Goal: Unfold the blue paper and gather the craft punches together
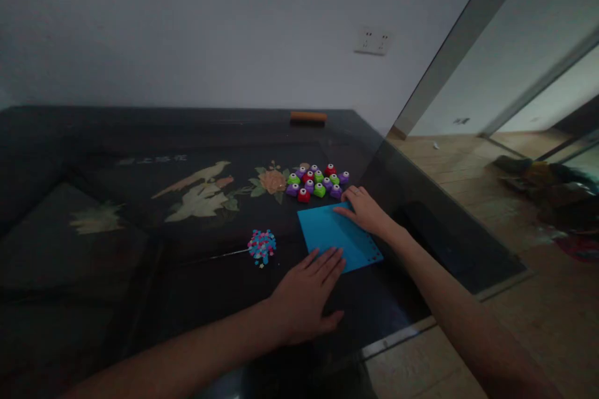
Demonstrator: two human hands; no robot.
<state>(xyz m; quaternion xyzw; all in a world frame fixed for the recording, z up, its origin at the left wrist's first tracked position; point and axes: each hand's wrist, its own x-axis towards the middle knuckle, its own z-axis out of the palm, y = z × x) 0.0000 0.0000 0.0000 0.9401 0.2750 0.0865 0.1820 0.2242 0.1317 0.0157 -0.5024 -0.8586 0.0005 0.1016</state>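
A sheet of blue paper (334,230) lies on the dark table, with a row of small punched holes along its right edge. My left hand (309,293) rests on the paper's near left part, fingers stretched flat and thumb spread away. At the far right corner of the sheet is my right hand (362,209), its thumb on the paper and its bent fingers past the far edge, close to the nearest purple craft punch (336,191). Several small craft punches in red, green and purple, such as a green one (319,190), stand grouped just behind the sheet.
Left of the paper sits a heap of small pink, blue and white paper cutouts (262,246). An orange-brown roll (307,117) lies near the table's back edge. The dark table (210,287) has a bird and flower picture. A wall socket (373,40) is behind.
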